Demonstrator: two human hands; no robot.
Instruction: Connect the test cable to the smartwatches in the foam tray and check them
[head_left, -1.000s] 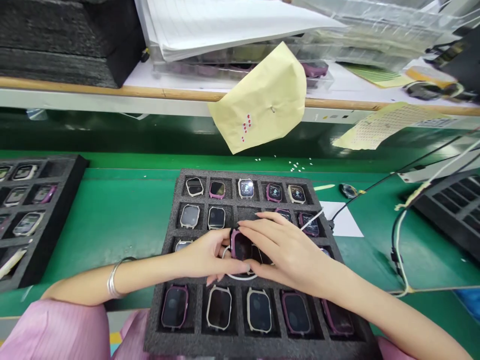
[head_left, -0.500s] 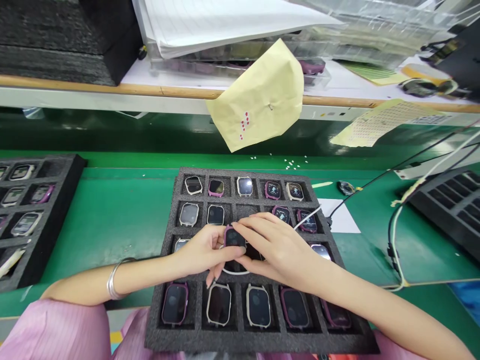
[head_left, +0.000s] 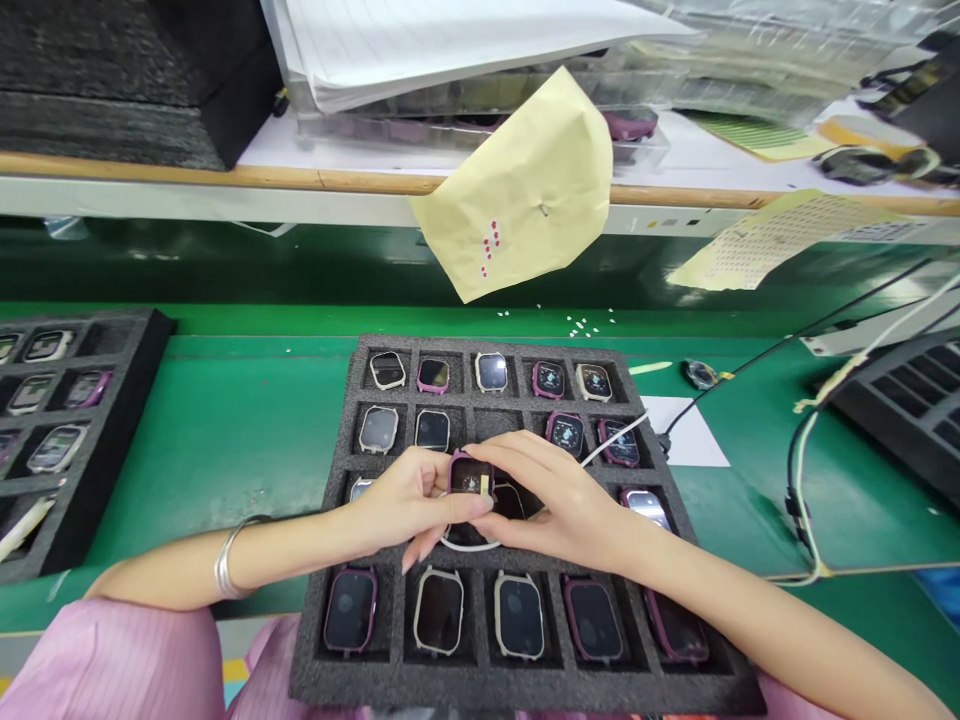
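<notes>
A black foam tray (head_left: 345, 440) with rows of smartwatch bodies lies on the green bench in front of me. Over its middle row my left hand (head_left: 401, 500) pinches a purple-cased watch body (head_left: 470, 475) whose screen is lit. My right hand (head_left: 559, 495) meets it from the right, fingers closed on the same watch's edge. A white cable (head_left: 615, 440) runs from under my right hand toward the tray's right side, and a white loop shows beneath both hands. A silver bangle (head_left: 225, 555) is on my left wrist.
A second foam tray of watches (head_left: 112, 400) sits at the left. A dark empty tray (head_left: 900, 400) and black and white cables (head_left: 795, 470) lie at the right. A yellow paper (head_left: 525, 195) hangs from the shelf edge behind. A white sheet (head_left: 686, 435) lies beside the tray.
Both hands drew the purple watch slightly toward me and tilted it; its screen, dark before, now shows a lit display. My right fingers slid back off the top of it.
</notes>
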